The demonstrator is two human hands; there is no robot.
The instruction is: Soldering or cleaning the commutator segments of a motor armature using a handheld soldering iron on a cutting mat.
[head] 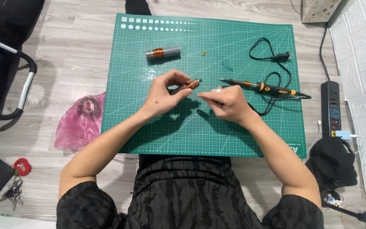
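Left hand point(162, 95) fingers clamp copper-wound rod point(187, 86) (tip protruding); right hand point(225, 103) fingertips pinched together.

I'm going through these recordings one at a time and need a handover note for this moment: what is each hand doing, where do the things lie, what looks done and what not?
Left hand: fingers closed on a small cylinder with a copper coil, held above the green cutting mat.
Right hand: fingers pinched just right of the coil end; whether they hold a wire is too fine to tell.
Second coil-wound cylinder lies at the mat's top.
Soldering iron lies on the mat to the right, untouched; its cord runs behind it.
Done: both cylinders carry copper coils.
Left: cannot tell from this view.
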